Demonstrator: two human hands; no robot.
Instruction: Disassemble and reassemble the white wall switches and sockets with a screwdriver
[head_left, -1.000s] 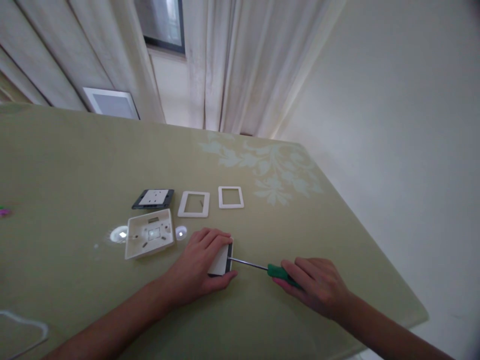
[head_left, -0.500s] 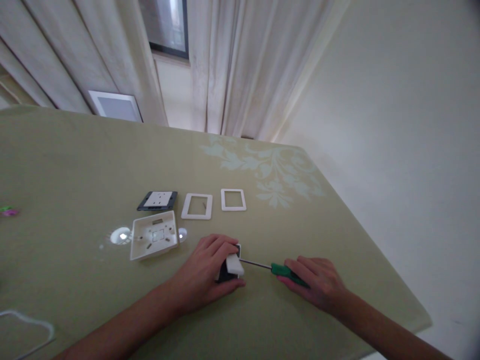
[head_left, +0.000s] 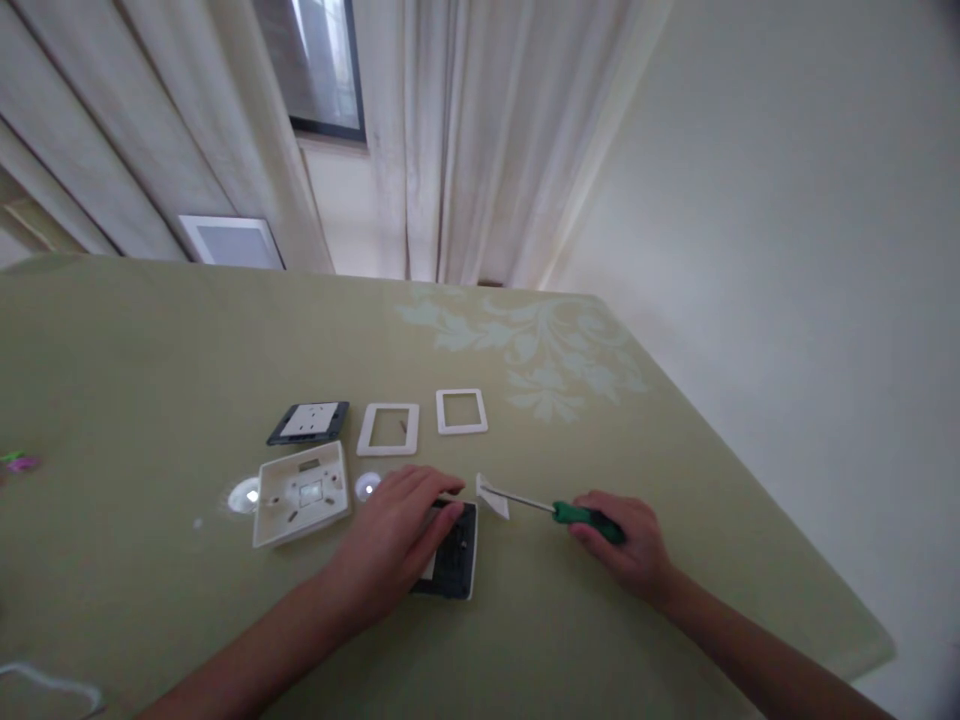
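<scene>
My left hand is closed over a black and white wall switch, holding it on the table; the palm hides its left part. The black inner side of the switch faces up, with a white edge around it. In my right hand is a screwdriver with a green handle, its thin shaft pointing left. The shaft's tip meets a small white plastic piece, tilted and apart from the switch, just right of my left fingertips.
Beyond my left hand lie a white back box, a socket insert and two white square frames, one larger, one smaller. A white cord lies at lower left. The table edge slopes down along the right, near the wall.
The white piece has come off the switch and now sits at the screwdriver's tip. The switch's black inner side is more exposed. My view has tilted slightly upward.
</scene>
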